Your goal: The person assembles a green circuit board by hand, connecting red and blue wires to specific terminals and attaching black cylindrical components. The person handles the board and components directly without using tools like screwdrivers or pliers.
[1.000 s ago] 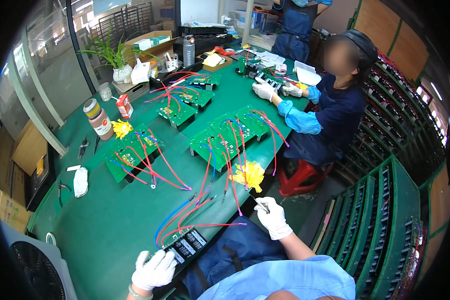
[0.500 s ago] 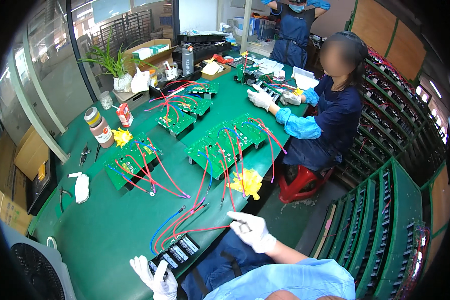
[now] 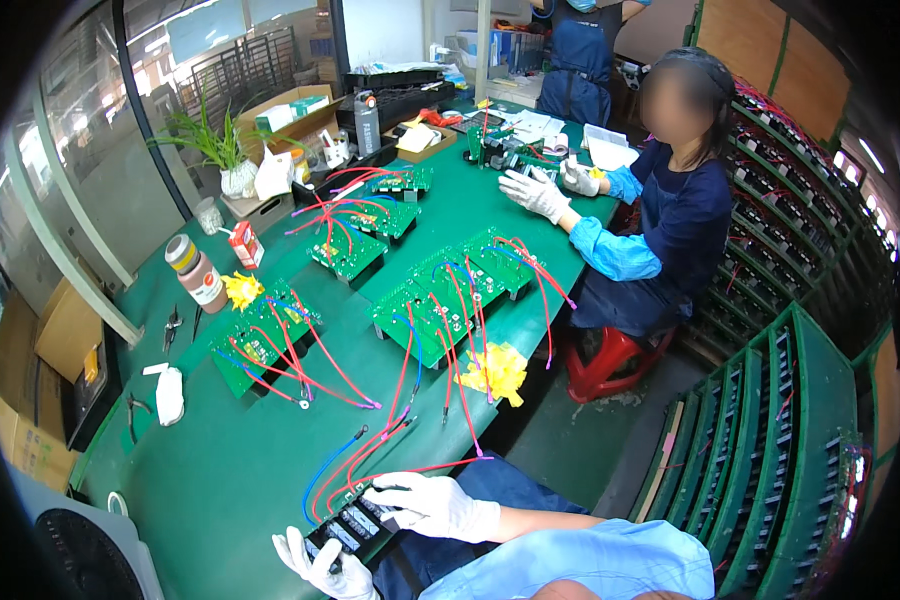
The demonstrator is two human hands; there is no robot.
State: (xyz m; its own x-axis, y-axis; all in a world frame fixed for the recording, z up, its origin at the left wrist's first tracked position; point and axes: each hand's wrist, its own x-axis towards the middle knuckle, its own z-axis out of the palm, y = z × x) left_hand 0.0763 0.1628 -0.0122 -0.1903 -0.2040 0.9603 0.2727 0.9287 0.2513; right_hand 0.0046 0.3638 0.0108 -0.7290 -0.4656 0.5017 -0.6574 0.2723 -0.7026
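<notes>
At the near edge of the table, a circuit board with black blocks on its upturned side sits between my gloved hands. My left hand grips its left end, thumb over the near side. My right hand closes over its right end, its underside fingers hidden. From the far edge of the board run red wires and a blue wire, their ends lying on the green table. One red wire stretches right, past my right hand.
Several green boards with wires lie beyond, beside yellow tape bundles. Pliers, a white glove and a pink bottle are at left. A co-worker sits at right by green racks.
My right hand has moved left and down from the loose red wire onto the board's right end. My left hand stays at the left end. The co-worker's hands have shifted slightly.
</notes>
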